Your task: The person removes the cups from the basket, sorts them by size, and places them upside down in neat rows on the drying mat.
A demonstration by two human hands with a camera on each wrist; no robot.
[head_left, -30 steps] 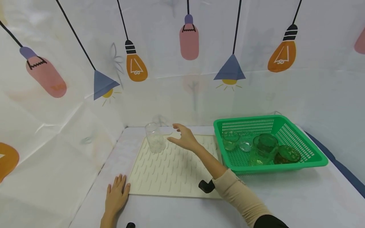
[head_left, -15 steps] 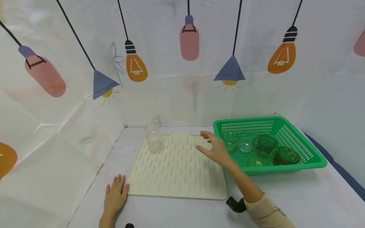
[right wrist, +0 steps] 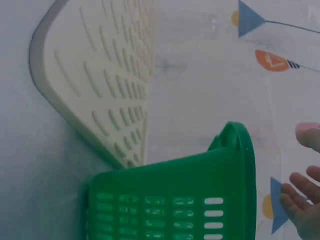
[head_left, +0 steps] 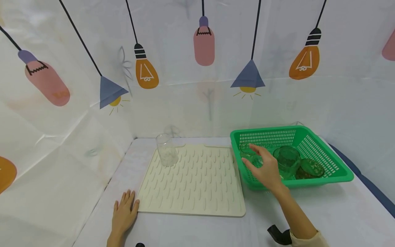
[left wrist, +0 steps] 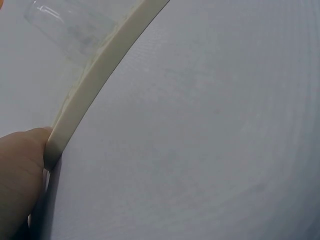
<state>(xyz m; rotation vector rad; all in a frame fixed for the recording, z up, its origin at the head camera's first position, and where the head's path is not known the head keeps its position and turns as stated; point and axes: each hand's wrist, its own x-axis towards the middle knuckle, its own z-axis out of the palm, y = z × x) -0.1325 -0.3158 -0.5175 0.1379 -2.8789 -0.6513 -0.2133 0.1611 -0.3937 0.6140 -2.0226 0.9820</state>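
A clear glass (head_left: 167,151) stands upright at the far left corner of a cream ridged drying mat (head_left: 191,181). My left hand (head_left: 124,214) rests flat on the table, its thumb touching the mat's near left edge; the thumb and mat edge also show in the left wrist view. Over the left part of a green plastic basket (head_left: 308,181) hovers my right hand (head_left: 266,169), thumb and fingers spread apart with nothing between them. Beneath it in the basket is a glass cup (head_left: 246,148), partly hidden by the hand.
Also in the basket are a larger greenish glass (head_left: 287,159) and a brown patterned glass (head_left: 310,168). A white cloth wall (head_left: 185,109) with printed lamps rises behind the table. The basket's raised rim (right wrist: 245,175) stands beside the mat in the right wrist view.
My right hand has moved right, from beside the clear glass across the mat to above the basket. My left hand and the glasses have stayed in place.
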